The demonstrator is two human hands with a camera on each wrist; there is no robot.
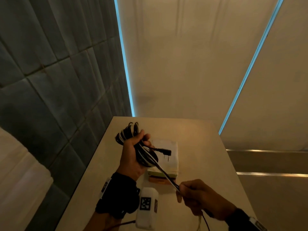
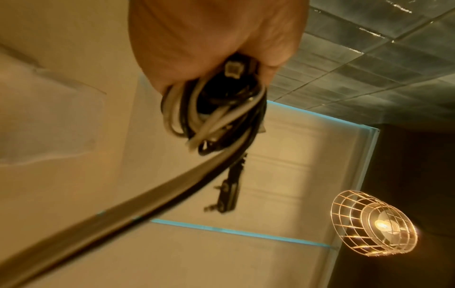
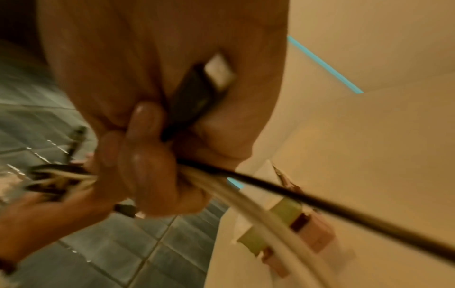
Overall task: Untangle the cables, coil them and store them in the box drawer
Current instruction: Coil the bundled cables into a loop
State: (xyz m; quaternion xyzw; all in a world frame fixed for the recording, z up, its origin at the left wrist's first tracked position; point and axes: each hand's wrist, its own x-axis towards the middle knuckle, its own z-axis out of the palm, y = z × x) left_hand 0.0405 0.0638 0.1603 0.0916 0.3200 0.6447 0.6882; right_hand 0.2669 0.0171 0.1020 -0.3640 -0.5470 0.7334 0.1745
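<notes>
My left hand [image 1: 133, 150] grips a coiled bundle of black and white cables [image 1: 128, 132] above the table; the same bundle of cables [image 2: 211, 115] fills the left wrist view. A black two-pin plug [image 1: 164, 151] sticks out to the right of the bundle. A black and a white strand [image 1: 165, 174] run taut from the coil down to my right hand [image 1: 196, 195], which grips them in a fist. In the right wrist view my right hand [image 3: 157, 148] also holds a black connector with a white tip [image 3: 197, 91]. The small box with drawer [image 1: 164, 165] sits on the table under the cables.
The beige table [image 1: 208, 164] stands against a cream wall, with its left edge beside grey padded wall panels [image 1: 50, 72]. A white wrist device with a marker [image 1: 146, 207] sits near my left forearm. A wire-caged lamp [image 2: 374, 224] hangs overhead.
</notes>
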